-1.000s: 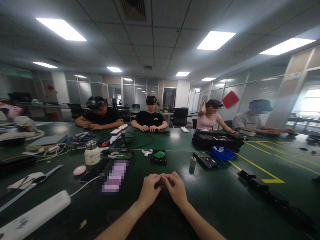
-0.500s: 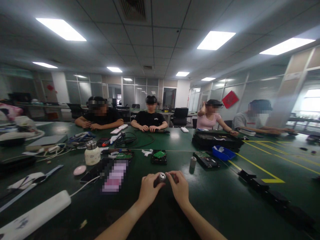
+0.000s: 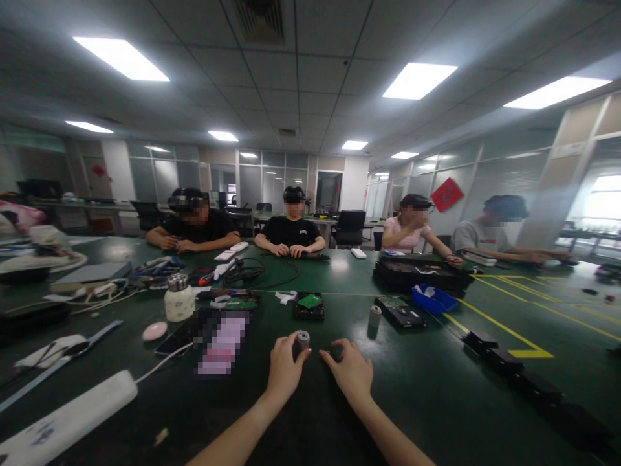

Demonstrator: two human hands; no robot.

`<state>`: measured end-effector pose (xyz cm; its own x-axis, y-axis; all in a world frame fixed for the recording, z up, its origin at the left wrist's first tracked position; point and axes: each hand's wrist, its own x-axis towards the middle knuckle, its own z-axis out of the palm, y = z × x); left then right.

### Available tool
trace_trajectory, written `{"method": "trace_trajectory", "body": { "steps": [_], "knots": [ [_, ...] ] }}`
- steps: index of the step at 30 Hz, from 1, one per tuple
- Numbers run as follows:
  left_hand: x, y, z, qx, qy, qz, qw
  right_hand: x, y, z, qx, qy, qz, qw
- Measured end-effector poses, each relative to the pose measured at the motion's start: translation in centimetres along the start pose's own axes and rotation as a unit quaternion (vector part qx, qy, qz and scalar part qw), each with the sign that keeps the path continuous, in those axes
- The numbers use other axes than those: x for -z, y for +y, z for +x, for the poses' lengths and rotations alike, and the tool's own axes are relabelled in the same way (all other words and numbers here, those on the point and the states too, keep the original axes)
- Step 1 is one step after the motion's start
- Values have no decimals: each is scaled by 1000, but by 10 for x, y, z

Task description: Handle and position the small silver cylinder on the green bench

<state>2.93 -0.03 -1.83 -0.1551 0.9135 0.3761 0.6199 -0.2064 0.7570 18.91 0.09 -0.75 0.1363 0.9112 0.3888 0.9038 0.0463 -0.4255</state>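
Note:
My left hand (image 3: 283,367) is closed around a small dark cylinder with a silvery cap (image 3: 303,339), held just above the dark green table (image 3: 427,382). Beside it, my right hand (image 3: 350,369) hovers a little to the right with fingers loosely curled and thumb pointing toward the cylinder, holding nothing I can see. A second small grey cylinder (image 3: 374,316) stands upright farther out on the table. Beyond my hands lie a hard drive with a green circuit board (image 3: 309,304) and another opened drive (image 3: 400,312).
A white power strip (image 3: 68,421) with its cable lies at lower left, near a white jar (image 3: 178,298) and a pink disc (image 3: 154,331). A blue bin (image 3: 433,298) and black trays (image 3: 420,272) stand at right. Several people sit across the table. Black blocks (image 3: 509,372) line the right side.
Both hands were clasped together over a dark object; they have come apart. The left hand now holds the capped cylinder alone, shifted slightly left, and the right hand has let go.

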Motion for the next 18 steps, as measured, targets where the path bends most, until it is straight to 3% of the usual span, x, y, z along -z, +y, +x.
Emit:
{"method": "trace_trajectory", "body": {
  "steps": [6,13,18],
  "knots": [
    [4,2,1,2,-6,-15,1000,0,2,2,8,1,34,999],
    [5,5,3,-54,-63,-33,996,-6,0,5,200,93,186,958],
    [5,8,1,-66,-74,-21,995,-8,0,2,230,95,232,940]
  ]
}}
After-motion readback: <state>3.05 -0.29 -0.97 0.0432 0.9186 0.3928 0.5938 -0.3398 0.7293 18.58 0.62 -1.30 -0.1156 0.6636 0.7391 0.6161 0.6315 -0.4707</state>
